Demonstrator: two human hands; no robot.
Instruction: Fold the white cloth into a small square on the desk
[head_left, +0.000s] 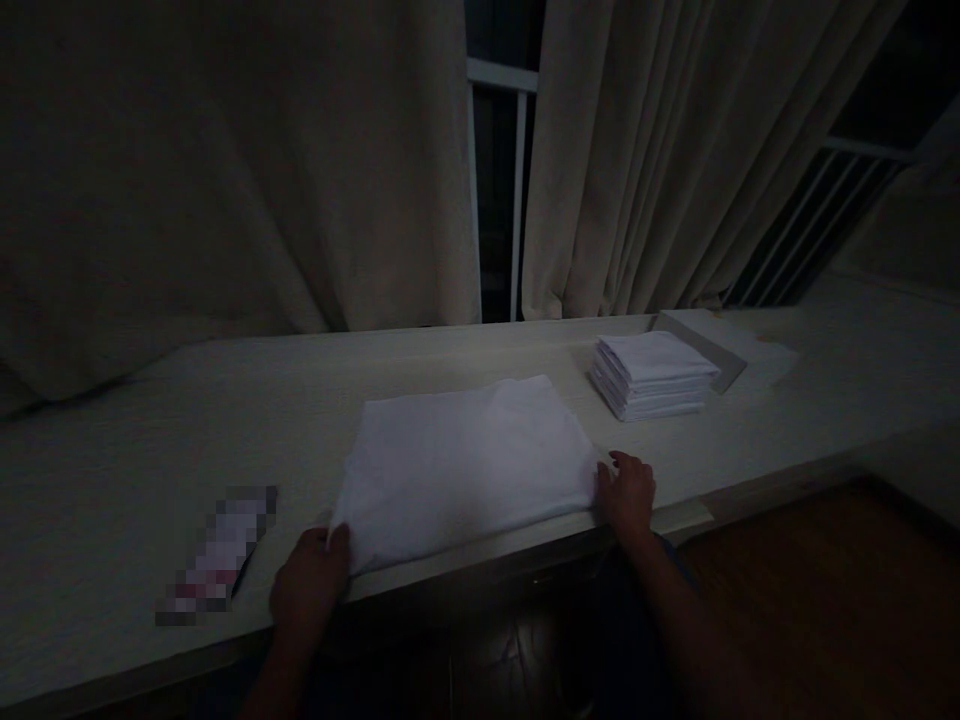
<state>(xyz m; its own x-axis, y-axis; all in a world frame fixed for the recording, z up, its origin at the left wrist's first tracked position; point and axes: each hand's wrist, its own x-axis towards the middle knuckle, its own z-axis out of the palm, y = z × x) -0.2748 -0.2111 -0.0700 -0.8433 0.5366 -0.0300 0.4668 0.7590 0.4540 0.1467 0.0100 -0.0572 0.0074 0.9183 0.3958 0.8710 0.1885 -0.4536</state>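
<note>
A white cloth [465, 470] lies spread out in a rough rectangle on the pale ledge [300, 385], close to its front edge. At its near left corner, my left hand [311, 575] pinches the fabric between thumb and fingers. My right hand [628, 492] grips the near right corner in the same way. Beyond my right hand stands a neat stack of folded white cloths [652, 375]. The scene is dim, and fine details of the fabric are hard to make out.
A blurred-out flat object, perhaps a phone [217, 555], lies left of my left hand. Behind the folded stack sits a pale box-like object [724, 345]. Beige curtains [360, 180] hang along the ledge's back, before a barred window [502, 180]. Brown floor [832, 590] shows at lower right.
</note>
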